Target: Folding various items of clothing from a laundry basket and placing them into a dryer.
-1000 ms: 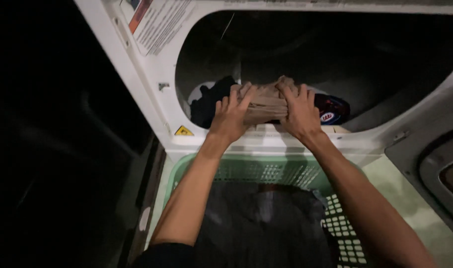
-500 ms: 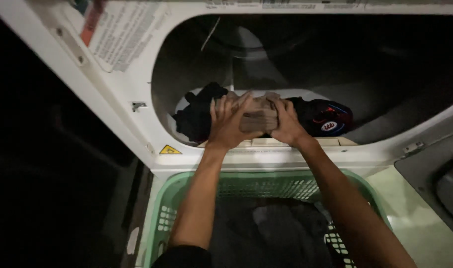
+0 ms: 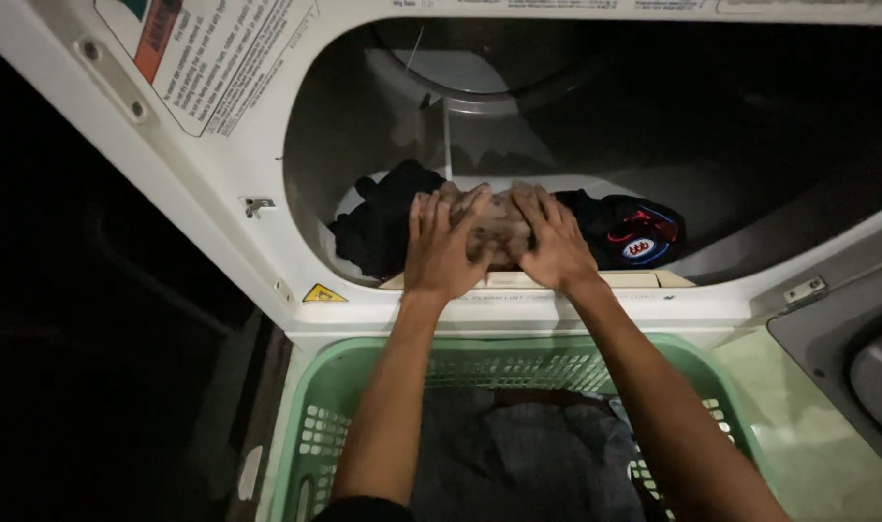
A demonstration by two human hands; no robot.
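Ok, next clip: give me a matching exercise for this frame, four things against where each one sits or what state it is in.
Things:
1. brown garment
2. green laundry basket
3. black clothes
4. dryer door

Places or states:
A. swung open at lower right
B. pressed under both hands at the drum's mouth
C. on the floor below the opening
D. inside the drum, left of the hands

Pairs: 1-B, 2-C, 3-D, 4-A

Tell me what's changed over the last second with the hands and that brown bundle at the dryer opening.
Both hands, left hand and right hand, have pushed the brown bundle of cloth slightly deeper over the dryer rim, and now lie flatter on it with fingers spread. Unchanged: both hands stay on the bundle, the dark clothes lie in the drum, and the green laundry basket sits below.
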